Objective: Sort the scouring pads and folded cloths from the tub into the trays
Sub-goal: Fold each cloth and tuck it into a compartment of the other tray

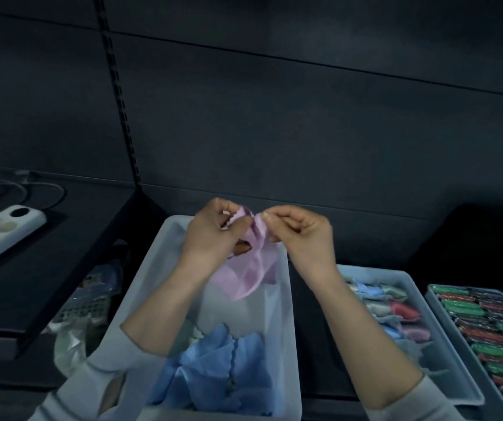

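Hands meet above the far end of the tub [285, 299]. The left hand [213, 235] and right hand [300, 235] each pinch the top edge of a pink cloth [251, 268] with curled fingers, apparently to square it for folding before sorting. The cloth hangs loose and creased, pale pink, with a scalloped edge. Blue cloths [213, 369] lie crumpled in the tub's near end. The cloth tray [453, 372] and pad tray [444, 314] sit to the right, both well stocked.
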`<action>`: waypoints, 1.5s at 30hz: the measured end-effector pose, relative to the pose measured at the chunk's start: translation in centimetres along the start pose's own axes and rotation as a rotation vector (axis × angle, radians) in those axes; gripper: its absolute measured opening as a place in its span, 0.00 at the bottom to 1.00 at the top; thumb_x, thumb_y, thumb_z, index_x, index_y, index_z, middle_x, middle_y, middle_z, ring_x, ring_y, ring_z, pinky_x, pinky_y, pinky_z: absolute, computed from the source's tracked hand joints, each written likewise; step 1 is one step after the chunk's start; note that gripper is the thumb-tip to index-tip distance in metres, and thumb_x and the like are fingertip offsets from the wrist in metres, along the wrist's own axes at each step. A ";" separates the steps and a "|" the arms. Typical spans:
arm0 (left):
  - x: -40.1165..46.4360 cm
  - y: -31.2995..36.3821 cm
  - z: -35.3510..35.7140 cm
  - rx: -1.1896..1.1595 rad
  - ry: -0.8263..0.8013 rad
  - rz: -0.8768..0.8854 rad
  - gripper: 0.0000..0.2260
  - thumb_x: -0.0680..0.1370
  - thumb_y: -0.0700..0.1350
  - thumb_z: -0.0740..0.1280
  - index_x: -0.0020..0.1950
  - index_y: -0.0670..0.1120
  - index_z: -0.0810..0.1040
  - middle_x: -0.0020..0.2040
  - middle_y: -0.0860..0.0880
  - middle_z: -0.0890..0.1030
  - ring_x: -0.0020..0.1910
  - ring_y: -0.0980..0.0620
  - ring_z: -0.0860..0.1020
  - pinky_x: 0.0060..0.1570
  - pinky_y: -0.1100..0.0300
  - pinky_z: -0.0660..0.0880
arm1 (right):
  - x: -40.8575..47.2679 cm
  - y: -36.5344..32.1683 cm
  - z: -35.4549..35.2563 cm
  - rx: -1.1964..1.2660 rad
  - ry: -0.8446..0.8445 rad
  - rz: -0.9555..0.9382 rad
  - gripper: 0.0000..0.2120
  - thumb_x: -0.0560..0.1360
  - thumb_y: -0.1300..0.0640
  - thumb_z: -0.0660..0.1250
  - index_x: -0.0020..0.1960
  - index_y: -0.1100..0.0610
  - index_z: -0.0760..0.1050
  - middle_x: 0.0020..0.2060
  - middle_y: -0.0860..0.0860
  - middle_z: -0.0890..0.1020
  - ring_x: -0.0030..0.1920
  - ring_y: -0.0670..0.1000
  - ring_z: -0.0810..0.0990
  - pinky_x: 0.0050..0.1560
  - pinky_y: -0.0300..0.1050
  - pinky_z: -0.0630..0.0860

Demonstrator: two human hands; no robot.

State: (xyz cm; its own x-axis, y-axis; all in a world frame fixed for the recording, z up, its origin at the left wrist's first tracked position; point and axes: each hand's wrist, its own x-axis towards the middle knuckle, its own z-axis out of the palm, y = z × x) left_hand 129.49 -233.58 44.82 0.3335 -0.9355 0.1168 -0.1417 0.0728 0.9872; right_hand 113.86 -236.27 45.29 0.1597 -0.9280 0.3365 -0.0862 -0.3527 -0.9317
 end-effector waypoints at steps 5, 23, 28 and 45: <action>-0.4 0.7 0.6 -0.114 -0.027 -0.014 0.09 0.77 0.40 0.69 0.56 0.48 0.77 0.47 0.45 0.84 0.43 0.51 0.85 0.46 0.54 0.82 | -0.3 0.3 0.3 0.001 0.006 -0.034 0.05 0.76 0.62 0.70 0.49 0.55 0.84 0.43 0.48 0.87 0.45 0.49 0.86 0.51 0.47 0.81; -0.9 0.2 0.5 0.344 -0.117 0.287 0.02 0.72 0.50 0.71 0.41 0.53 0.82 0.33 0.56 0.84 0.34 0.56 0.83 0.44 0.51 0.80 | -0.2 0.1 -1.3 -0.049 0.009 -0.015 0.06 0.78 0.60 0.68 0.48 0.60 0.83 0.42 0.51 0.86 0.45 0.52 0.86 0.53 0.52 0.81; -1.0 1.4 0.2 0.729 0.010 0.361 0.05 0.70 0.55 0.71 0.42 0.55 0.82 0.34 0.55 0.83 0.38 0.52 0.81 0.41 0.56 0.76 | -1.0 0.6 -0.8 0.029 -0.127 0.032 0.07 0.72 0.63 0.74 0.50 0.56 0.84 0.44 0.49 0.87 0.48 0.47 0.85 0.52 0.39 0.79; 1.0 1.0 -2.2 0.530 -0.049 0.392 0.10 0.70 0.49 0.77 0.40 0.53 0.76 0.37 0.57 0.81 0.39 0.61 0.79 0.44 0.66 0.74 | 0.8 2.6 -3.0 -0.081 0.124 0.067 0.07 0.78 0.61 0.68 0.43 0.52 0.79 0.35 0.43 0.83 0.36 0.43 0.79 0.44 0.42 0.77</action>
State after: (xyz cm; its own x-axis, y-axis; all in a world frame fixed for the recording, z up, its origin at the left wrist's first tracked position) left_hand 131.73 -233.66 46.19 0.1228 -0.8900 0.4391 -0.6880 0.2425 0.6840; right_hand 110.81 -238.27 43.57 0.0283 -0.9558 0.2928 -0.1722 -0.2932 -0.9404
